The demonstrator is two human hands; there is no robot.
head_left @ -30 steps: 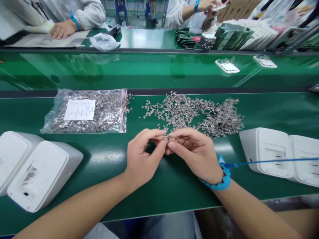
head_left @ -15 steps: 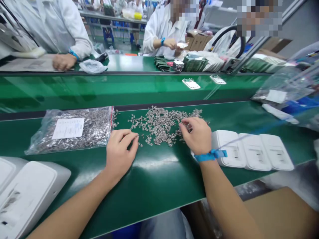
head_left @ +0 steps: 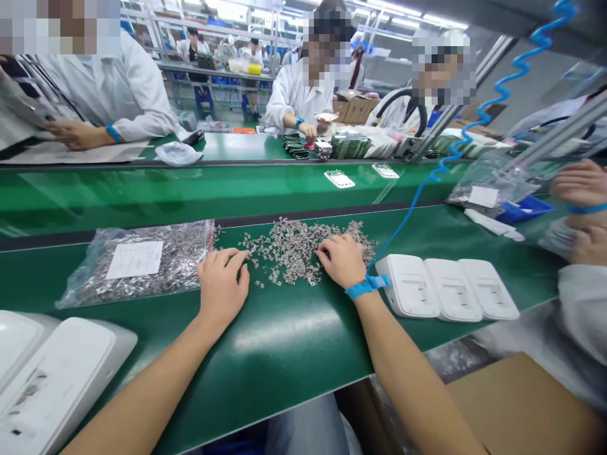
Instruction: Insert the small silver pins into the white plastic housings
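A loose pile of small metal parts [head_left: 291,243], silvery and clip-like, lies on the green work surface [head_left: 284,354]. At its right edge is my right hand [head_left: 344,259], with a blue wrist strap [head_left: 367,286]; its thumb and fingertips are drawn together over the parts, and anything between them is too small to make out. My left hand [head_left: 222,281] rests just left of the pile, fingers bent and thumb apart, with nothing visible in it. Behind that hand lies a clear plastic bag [head_left: 137,262] full of similar parts, bearing a white label.
Three white plastic housings [head_left: 410,284] stand right of my right hand; larger-looking white housings [head_left: 80,366] are at near left. A coiled blue cord [head_left: 497,95] runs to my strap. Beyond a green belt [head_left: 237,189], co-workers in white coats sit; another person's hands [head_left: 583,183] show at right.
The view has tilted up and shifted right. My left thumb and forefinger, close together earlier, are now farther apart; my right fingertips have drawn together at the pile.
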